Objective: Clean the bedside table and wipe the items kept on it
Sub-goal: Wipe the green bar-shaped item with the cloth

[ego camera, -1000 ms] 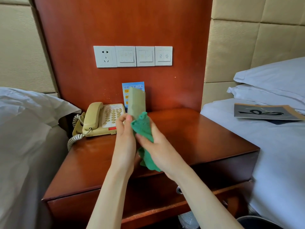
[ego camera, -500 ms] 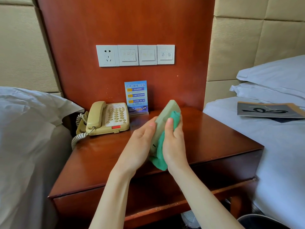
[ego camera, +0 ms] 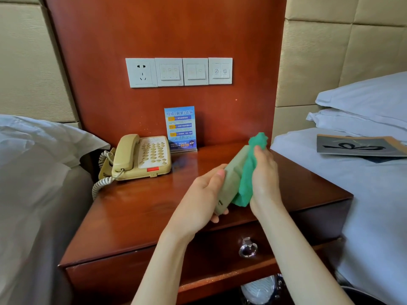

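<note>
Above the right half of the wooden bedside table (ego camera: 141,208), my left hand (ego camera: 202,194) grips the lower end of a flat beige remote-like item (ego camera: 233,172), tilted up to the right. My right hand (ego camera: 264,179) holds a green cloth (ego camera: 246,179) pressed against that item's right side; a tuft of cloth sticks out above my fingers. A beige corded telephone (ego camera: 143,157) stands at the table's back left. Behind it to the right, a blue notice card (ego camera: 180,126) stands against the back panel.
Beds with white linen flank the table on both sides. A dark booklet (ego camera: 359,146) lies on the right bed below the pillows (ego camera: 365,102). Wall socket and switches (ego camera: 178,72) sit on the wood panel. A drawer with a ring pull (ego camera: 247,249) is below the tabletop.
The beige item has tilted from upright in front of the card to leaning right. Both hands moved right with it, and the cloth slid up along its side. The card is now uncovered.
</note>
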